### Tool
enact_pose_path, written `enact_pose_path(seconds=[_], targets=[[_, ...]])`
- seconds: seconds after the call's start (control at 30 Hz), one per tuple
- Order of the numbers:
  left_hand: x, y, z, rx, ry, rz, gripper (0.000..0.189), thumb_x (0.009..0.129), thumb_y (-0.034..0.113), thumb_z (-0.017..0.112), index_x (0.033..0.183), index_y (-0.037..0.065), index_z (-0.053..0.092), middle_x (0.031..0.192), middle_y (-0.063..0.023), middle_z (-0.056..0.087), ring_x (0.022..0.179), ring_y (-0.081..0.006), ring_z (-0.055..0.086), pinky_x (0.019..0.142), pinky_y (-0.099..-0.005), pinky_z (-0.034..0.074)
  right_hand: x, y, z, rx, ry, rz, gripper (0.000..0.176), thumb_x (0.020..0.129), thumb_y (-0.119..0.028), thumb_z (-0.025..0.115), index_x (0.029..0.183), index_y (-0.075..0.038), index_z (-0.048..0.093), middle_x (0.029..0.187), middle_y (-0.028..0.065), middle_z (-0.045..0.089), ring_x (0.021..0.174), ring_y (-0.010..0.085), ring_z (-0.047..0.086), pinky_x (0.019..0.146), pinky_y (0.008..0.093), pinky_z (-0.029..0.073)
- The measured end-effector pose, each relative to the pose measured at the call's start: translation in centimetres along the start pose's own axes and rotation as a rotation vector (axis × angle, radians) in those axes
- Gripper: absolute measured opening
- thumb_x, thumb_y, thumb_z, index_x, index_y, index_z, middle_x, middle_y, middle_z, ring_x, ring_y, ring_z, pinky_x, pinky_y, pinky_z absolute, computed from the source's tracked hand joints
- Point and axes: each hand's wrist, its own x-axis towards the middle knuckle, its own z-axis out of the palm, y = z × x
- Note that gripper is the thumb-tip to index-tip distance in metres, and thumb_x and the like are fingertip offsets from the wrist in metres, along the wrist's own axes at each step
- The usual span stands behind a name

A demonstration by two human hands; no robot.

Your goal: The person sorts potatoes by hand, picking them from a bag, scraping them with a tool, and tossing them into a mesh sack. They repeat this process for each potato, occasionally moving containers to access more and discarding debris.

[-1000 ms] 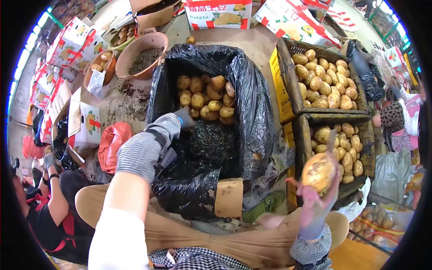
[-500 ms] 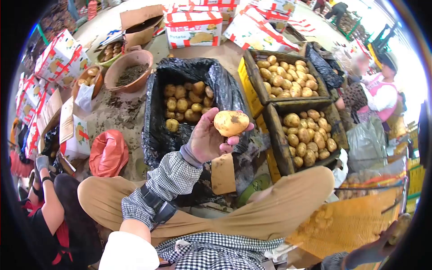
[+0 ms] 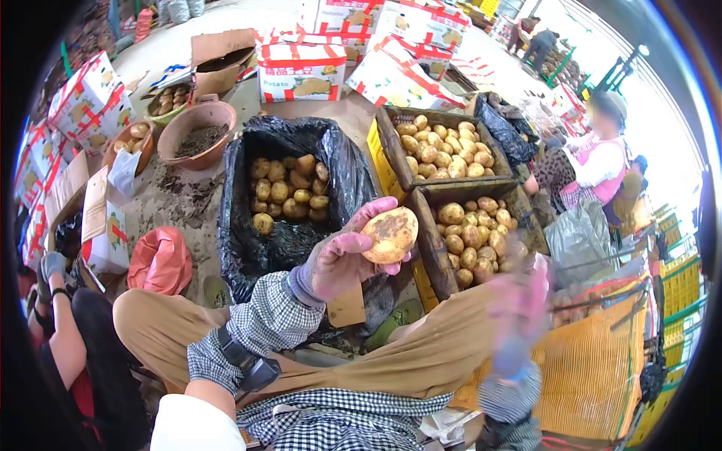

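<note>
My left hand, in a dirty pinkish glove, is closed around a soil-smeared potato held up over the right side of a black-plastic-lined box. Potatoes lie inside that box. My right hand is smeared by motion beside the near corner of the lower wooden crate, so its fingers cannot be made out. A blurred roundish shape shows just above it. Potatoes fill this crate, and a second crate of potatoes stands behind it.
Printed potato cartons stand at the back. A brown basin with soil and a red bag are on the left. An orange mesh sack lies at right. One person sits at right, another's arm shows at left.
My right hand has swung from the lower right edge, where it held a potato, up and left to the lower crate. My left hand has turned its potato, showing a dirtier side.
</note>
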Motion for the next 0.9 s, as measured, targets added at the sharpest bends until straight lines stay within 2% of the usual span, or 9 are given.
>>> enact_pose_path(seconds=[0.03, 0.1, 0.3, 0.43, 0.5, 0.57, 0.63, 0.7, 0.9], targets=[[-0.3, -0.1, 0.0, -0.049, 0.01, 0.013, 0.067, 0.082, 0.013, 0.06, 0.142, 0.013, 0.03, 0.128, -0.0144, 0.05, 0.11, -0.0322, 0.056, 0.087, -0.0369, 0.051, 0.7, 2.2, 3.3, 0.283, -0.097, 0.003, 0.047, 0.097, -0.014, 0.049, 0.141, -0.003, 0.038, 0.097, 0.0103, 0.062, 0.072, 0.0102, 0.054, 0.061, 0.022, 0.046], [-1.2, -0.4, -0.5, -0.026, 0.041, 0.045, 0.065, 0.084, 0.016, 0.058, 0.142, 0.012, 0.03, 0.129, -0.0137, 0.05, 0.108, -0.0311, 0.057, 0.085, -0.0374, 0.051, 1.7, 3.3, 7.5, 0.275, -0.283, 0.09, 0.048, 0.098, -0.019, 0.049, 0.142, -0.003, 0.037, 0.088, 0.008, 0.061, 0.061, 0.0077, 0.048, 0.054, 0.0204, 0.041], [-2.6, -1.2, -2.2, -0.181, 0.2, 0.137, 0.054, 0.089, 0.03, 0.046, 0.136, 0.004, 0.042, 0.116, -0.0123, 0.059, 0.091, -0.0256, 0.057, 0.068, -0.0314, 0.044, 2.0, 7.3, 13.7, 0.588, -0.307, 0.244, 0.054, 0.096, -0.032, 0.053, 0.137, 0.002, 0.043, 0.067, 0.0009, 0.053, 0.053, 0.0063, 0.045, 0.046, 0.0196, 0.037], [-3.2, -1.9, -4.2, -0.232, 0.311, 0.127, 0.053, 0.089, 0.031, 0.043, 0.135, 0.003, 0.043, 0.111, -0.0124, 0.06, 0.087, -0.0233, 0.055, 0.066, -0.03, 0.042, 1.4, 8.9, 15.1, 0.64, -0.382, 0.25, 0.05, 0.096, -0.028, 0.054, 0.135, 0.002, 0.045, 0.075, 0.0025, 0.055, 0.054, 0.0059, 0.045, 0.046, 0.0188, 0.036], [-3.5, -2.1, -4.9, -0.251, 0.299, 0.113, 0.053, 0.089, 0.031, 0.043, 0.135, 0.004, 0.044, 0.111, -0.0125, 0.06, 0.091, -0.0231, 0.057, 0.067, -0.0285, 0.043, 0.9, 9.6, 15.2, 0.657, -0.419, 0.354, 0.043, 0.096, -0.015, 0.052, 0.136, 0.001, 0.045, 0.081, 0.0015, 0.054, 0.067, 0.0067, 0.049, 0.06, 0.019, 0.043], [-3.7, -2.3, -5.7, -0.059, 0.555, 0.131, 0.052, 0.089, 0.032, 0.043, 0.135, 0.006, 0.044, 0.113, -0.0112, 0.06, 0.095, -0.0212, 0.058, 0.07, -0.0276, 0.045, 0.2, 11.2, 16.1, 0.569, -0.594, 0.098, 0.042, 0.096, -0.011, 0.05, 0.136, 0.0, 0.046, 0.083, 0.0017, 0.054, 0.065, 0.006, 0.048, 0.062, 0.0187, 0.045], [-4.1, -2.7, -6.6, -0.027, 0.455, 0.176, 0.054, 0.087, 0.024, 0.05, 0.138, 0.009, 0.04, 0.12, -0.0089, 0.056, 0.102, -0.018, 0.057, 0.073, -0.0265, 0.046, 0.2, 11.0, 15.9, 0.54, -0.57, 0.072, 0.04, 0.096, -0.009, 0.049, 0.135, 0.0, 0.048, 0.08, 0.0006, 0.054, 0.063, 0.0041, 0.045, 0.061, 0.0173, 0.043], [-3.6, -2.7, -5.8, 0.44, 0.582, 0.191, 0.064, 0.084, 0.016, 0.06, 0.142, 0.01, 0.032, 0.128, -0.0058, 0.05, 0.107, -0.0152, 0.054, 0.075, -0.0261, 0.046, 1.1, 11.0, 14.8, 0.586, -0.352, 0.379, 0.039, 0.095, -0.008, 0.05, 0.133, -0.002, 0.05, 0.077, -0.0003, 0.054, 0.061, 0.0024, 0.042, 0.057, 0.0164, 0.04], [-3.3, -2.4, -6.3, 0.643, 0.568, 0.141, 0.078, 0.081, 0.026, 0.072, 0.144, 0.01, 0.029, 0.131, -0.0007, 0.046, 0.113, -0.0101, 0.048, 0.084, -0.0237, 0.045, 1.8, 12.3, 14.8, 0.472, -0.407, 0.512, 0.041, 0.098, -0.018, 0.052, 0.134, -0.001, 0.049, 0.082, -0.0029, 0.053, 0.065, 0.0023, 0.041, 0.059, 0.0153, 0.035]])
